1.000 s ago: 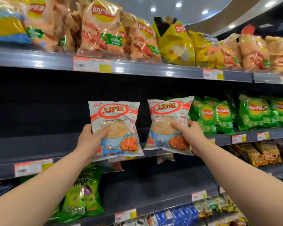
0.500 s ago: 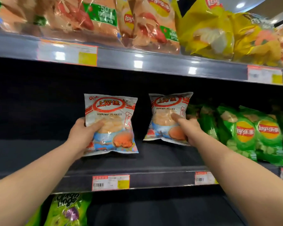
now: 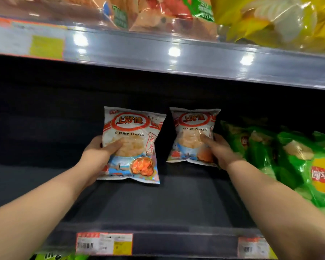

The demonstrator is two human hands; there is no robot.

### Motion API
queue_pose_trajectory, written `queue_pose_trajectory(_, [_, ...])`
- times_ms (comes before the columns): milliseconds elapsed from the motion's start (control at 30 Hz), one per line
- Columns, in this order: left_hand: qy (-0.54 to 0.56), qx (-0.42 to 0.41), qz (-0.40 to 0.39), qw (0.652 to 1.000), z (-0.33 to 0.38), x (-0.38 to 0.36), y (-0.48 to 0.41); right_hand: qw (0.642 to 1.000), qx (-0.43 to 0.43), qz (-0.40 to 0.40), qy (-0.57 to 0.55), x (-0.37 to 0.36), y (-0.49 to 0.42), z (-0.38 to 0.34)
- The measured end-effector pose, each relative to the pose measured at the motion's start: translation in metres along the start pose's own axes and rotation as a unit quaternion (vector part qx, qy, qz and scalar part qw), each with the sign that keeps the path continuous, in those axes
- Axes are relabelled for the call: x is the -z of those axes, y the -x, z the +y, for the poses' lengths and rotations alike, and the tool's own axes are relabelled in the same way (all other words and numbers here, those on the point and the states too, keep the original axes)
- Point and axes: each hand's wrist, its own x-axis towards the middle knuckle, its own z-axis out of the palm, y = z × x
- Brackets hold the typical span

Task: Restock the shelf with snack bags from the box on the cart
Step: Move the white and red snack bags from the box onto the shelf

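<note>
I hold two white shrimp flakes bags inside the dark middle shelf (image 3: 158,203). My left hand (image 3: 98,156) grips the left shrimp flakes bag (image 3: 133,143) by its left edge, thumb across the front; it stands upright with its bottom at the shelf board. My right hand (image 3: 219,151) grips the right shrimp flakes bag (image 3: 193,134) at its right side, further back, right next to the green chip bags (image 3: 296,166). A narrow gap separates the two bags. The box and cart are out of view.
Green chip bags fill the shelf's right part. The shelf above (image 3: 176,53) carries orange and yellow chip bags (image 3: 270,19) that overhang its edge. Price tags (image 3: 103,243) sit on the front rail. The shelf's left part is dark and bare.
Both hands have pushed their bags deeper into the middle shelf, and my view has come closer. The bags have dropped lower toward the shelf board.
</note>
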Motion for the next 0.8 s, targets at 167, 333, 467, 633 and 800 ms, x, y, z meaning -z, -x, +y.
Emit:
queue_pose_trajectory(167, [-0.011,0.014,-0.008,1.000,-0.002,-0.002,-0.010,1.000,-0.008,0.010,0.008,-0.001,-0.013,0.002])
queue_pose_trajectory(333, [-0.026,0.012,-0.023,0.999,-0.004,-0.006,-0.016,0.999,0.009,0.031,0.033,-0.006,-0.021,0.005])
queue_pose_trajectory(467, [-0.031,0.011,-0.019,0.999,-0.004,-0.010,-0.018,0.992,0.019,0.054,0.108,-0.012,-0.028,0.006])
queue_pose_trajectory(633, [-0.025,0.013,-0.009,1.000,0.000,-0.016,-0.017,0.973,0.036,0.069,0.218,-0.016,-0.024,0.000])
queue_pose_trajectory(800, [-0.032,0.017,0.009,0.999,0.004,-0.023,-0.022,0.968,0.142,0.074,0.192,-0.043,0.004,-0.023])
